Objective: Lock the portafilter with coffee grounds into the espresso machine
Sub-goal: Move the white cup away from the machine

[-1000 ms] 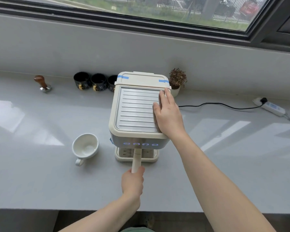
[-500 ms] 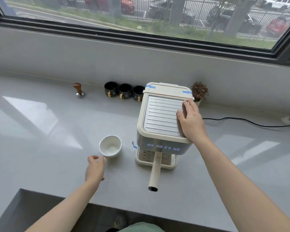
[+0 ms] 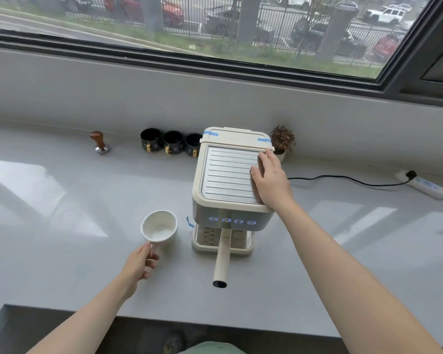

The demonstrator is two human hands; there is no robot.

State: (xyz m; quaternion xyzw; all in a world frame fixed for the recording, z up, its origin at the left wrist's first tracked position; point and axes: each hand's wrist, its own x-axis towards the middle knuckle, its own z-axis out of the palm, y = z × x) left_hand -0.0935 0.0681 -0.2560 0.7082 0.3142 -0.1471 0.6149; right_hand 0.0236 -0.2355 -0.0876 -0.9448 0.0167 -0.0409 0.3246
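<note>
Head view: my left hand (image 3: 138, 263) pinches the handle of one white round cup (image 3: 159, 226). My right hand (image 3: 270, 181) lies flat and open on the cream espresso machine (image 3: 228, 180). One cream portafilter (image 3: 222, 261) sticks out below four blue lights (image 3: 232, 221). Three black cups (image 3: 173, 143) stand behind. I can read no writing.

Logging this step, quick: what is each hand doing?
Left hand: closed on the white cup handle.
Right hand: open, flat on the espresso machine top.

Glossy grey counter (image 3: 62, 200), ribbed metal tray (image 3: 228, 175) on the cream plastic espresso machine (image 3: 197, 190), wood-knobbed tamper (image 3: 99, 141).
</note>
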